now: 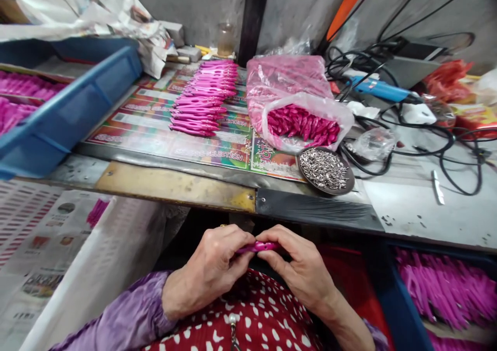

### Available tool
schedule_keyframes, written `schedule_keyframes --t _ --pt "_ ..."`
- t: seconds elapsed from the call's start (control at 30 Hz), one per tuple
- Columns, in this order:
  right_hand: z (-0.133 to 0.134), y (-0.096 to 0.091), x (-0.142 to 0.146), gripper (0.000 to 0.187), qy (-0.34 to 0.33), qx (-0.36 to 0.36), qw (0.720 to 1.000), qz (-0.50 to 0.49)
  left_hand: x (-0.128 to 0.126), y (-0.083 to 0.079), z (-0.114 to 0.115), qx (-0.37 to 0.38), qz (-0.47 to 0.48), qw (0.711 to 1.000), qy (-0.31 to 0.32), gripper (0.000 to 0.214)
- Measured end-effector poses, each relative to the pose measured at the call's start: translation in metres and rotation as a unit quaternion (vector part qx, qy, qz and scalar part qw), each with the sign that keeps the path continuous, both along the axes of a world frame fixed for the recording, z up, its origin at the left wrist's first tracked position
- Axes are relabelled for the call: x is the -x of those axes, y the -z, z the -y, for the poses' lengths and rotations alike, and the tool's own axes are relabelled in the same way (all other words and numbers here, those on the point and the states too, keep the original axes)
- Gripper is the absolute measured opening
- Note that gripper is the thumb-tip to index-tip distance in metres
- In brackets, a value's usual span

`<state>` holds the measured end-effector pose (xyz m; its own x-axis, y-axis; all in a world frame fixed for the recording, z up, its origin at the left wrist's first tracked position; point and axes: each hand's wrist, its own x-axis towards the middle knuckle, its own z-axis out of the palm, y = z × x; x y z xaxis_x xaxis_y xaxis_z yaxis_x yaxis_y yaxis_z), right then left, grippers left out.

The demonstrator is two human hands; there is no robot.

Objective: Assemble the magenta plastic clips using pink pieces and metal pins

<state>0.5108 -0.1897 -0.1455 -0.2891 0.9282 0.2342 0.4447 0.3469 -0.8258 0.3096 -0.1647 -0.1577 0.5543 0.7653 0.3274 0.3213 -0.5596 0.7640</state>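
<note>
Head view: magenta plastic piece (258,247) pinched between left hand (207,271) and right hand (298,268)

Both hands are held close together, knuckles almost touching, below the front edge of the workbench (174,187) and just above a red polka-dot garment (264,309). The piece is gripped firmly from either end between the thumbs and fingers, with no gap left in either grip, and its middle is partly hidden by the fingers. A purple sleeve (124,309) is worn on the left forearm. To the right, a blue crate (404,309) is filled with magenta pieces, and to the left, newspaper (39,247) is spread beside a white sheet. On the bench, a printed paper sheet (166,144) is laid out, with magenta pieces (204,97) lined up on it in overlapping rows. A second blue crate (66,107) is placed at the far left. A pink plastic bag (287,76) of magenta pieces is set beyond the edge, next to a dark dish (341,180) heaped with small metal pins. Further right, black cables (450,149) are tangled around a blue power tool (382,89)
</note>
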Motion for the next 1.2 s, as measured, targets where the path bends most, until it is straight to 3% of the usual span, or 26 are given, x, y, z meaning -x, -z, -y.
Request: schedule_keyframes --t 0.13,0.27,0.9,1.2 --pt "0.006 0.004 -0.002 0.015 0.033 -0.005 0.999 -0.006 0.003 0.003 0.001 -0.027 -0.012 1.000 -0.003 0.006" --pt "0.011 0.002 -0.004 0.008 0.012 0.032 0.999 -0.007 0.004 0.006 0.004 -0.038 -0.014 0.999 -0.003 0.009" --pt "0.017 0.007 0.002 0.009 0.043 0.108 0.993 -0.038 0.003 0.010 0.006 -0.046 -0.036 0.998 0.017 0.012" --pt "0.016 0.008 0.002 0.007 0.050 0.066 0.996 -0.030 0.001 0.008 0.003 -0.068 -0.029 0.997 0.004 0.013"
